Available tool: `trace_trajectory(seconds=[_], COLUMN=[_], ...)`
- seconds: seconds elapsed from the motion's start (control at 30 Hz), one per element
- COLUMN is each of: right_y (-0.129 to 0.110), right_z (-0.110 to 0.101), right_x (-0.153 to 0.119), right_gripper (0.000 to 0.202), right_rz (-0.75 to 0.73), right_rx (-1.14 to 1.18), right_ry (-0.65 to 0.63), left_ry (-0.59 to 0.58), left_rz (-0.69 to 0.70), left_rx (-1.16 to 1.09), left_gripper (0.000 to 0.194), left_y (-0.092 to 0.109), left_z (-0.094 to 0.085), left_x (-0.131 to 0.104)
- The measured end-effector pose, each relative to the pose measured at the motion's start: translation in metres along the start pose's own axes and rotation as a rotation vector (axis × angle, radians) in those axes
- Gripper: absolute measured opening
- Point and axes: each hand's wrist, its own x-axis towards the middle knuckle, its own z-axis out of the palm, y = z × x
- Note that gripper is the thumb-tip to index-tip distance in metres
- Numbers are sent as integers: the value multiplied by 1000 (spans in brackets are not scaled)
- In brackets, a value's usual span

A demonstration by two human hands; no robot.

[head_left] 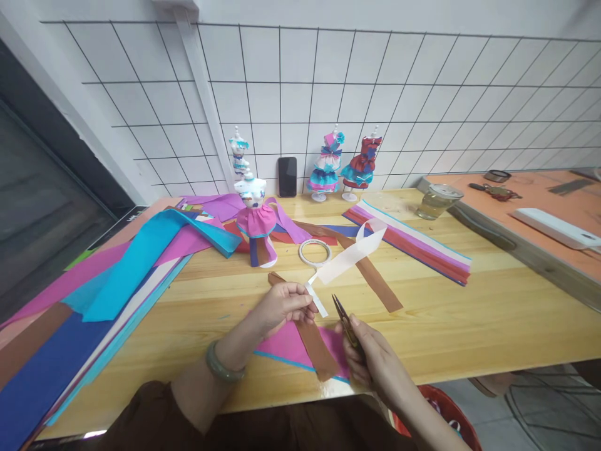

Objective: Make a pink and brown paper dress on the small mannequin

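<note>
My left hand (284, 307) pinches a narrow strip of white tape (320, 302), whose short end sticks out past my fingers. The strip leads back toward a tape roll (302, 255) lying on the table. In my right hand (373, 357) is a pair of thread snips (346, 321), blades pointing up and forward, slightly apart from the tape. Beneath my hands lies a pink crepe paper piece (286, 346) with a blue edge, crossed by a brown strip (317, 351). Behind the roll, a small mannequin (253, 191) wears a pink skirt (256, 220).
Crepe paper strips (126, 275) spread over the left side, and a layered stack (413, 247) lies at right. Several dressed mannequins (326, 169) and a phone (287, 176) stand by the tiled wall. A glass cup (439, 202) sits at the far right; a red bin (429, 398) is below.
</note>
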Motion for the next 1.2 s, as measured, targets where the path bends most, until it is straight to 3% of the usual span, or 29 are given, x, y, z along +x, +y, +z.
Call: trace_trajectory(seconds=[0.2, 0.37, 0.6, 0.87, 1.2], right_y=[-6, -7, -7, -8, -4], right_z=[6, 10, 9, 13, 8], right_x=[7, 12, 12, 10, 9], right_gripper=[40, 31, 28, 41, 36], right_rz=[-74, -222, -273, -51, -106], right_rx=[-70, -169, -176, 41, -65], right_ry=[17, 36, 23, -29, -29], left_ry=[-27, -59, -127, -123, -107], left_rz=[-43, -63, -100, -54, -67], left_rx=[-12, -15, -83, -197, -158], left_gripper=[25, 26, 17, 13, 13], left_y=[0, 1, 1, 0, 0], left_z=[4, 6, 4, 1, 2], left_x=[-1, -2, -4, -2, -3])
